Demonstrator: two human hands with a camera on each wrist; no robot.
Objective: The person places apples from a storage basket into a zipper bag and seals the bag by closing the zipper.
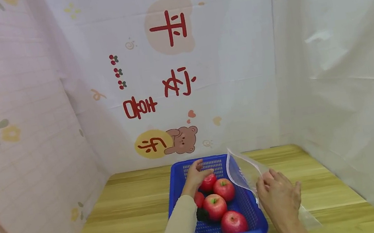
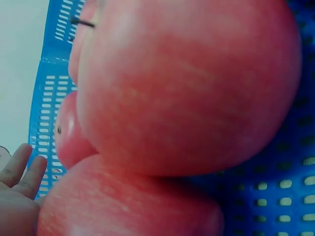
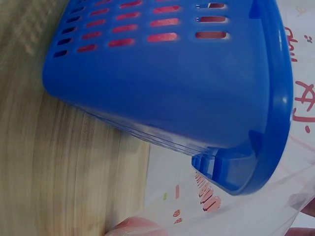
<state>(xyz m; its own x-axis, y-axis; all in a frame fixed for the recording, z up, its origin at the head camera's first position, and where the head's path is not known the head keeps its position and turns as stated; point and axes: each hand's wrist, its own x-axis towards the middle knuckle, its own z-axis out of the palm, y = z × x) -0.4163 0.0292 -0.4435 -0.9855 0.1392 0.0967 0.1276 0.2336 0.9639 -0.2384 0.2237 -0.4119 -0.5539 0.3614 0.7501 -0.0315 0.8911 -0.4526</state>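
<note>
My left hand (image 1: 195, 177) reaches into a blue plastic basket (image 1: 255, 207), fingers parted just over a red apple (image 1: 209, 185) at the far end. In the left wrist view its fingers (image 2: 32, 174) show beyond a large apple (image 2: 192, 83). My right hand (image 1: 280, 195), beside the basket's right wall, pinches a clear plastic bag (image 1: 243, 168) near its gaping mouth, which leans over the basket rim. Something pinkish-red shows through the bag by the right fingers; the right wrist view also has a pinkish round shape (image 3: 138, 227) behind the film.
More apples (image 1: 224, 190) lie in the basket, with a dark green thing (image 1: 202, 214) partly under my left sleeve (image 1: 180, 230). The basket stands on a wood-grain table (image 1: 123, 222). White printed sheets (image 1: 237, 64) enclose the table at the back and sides.
</note>
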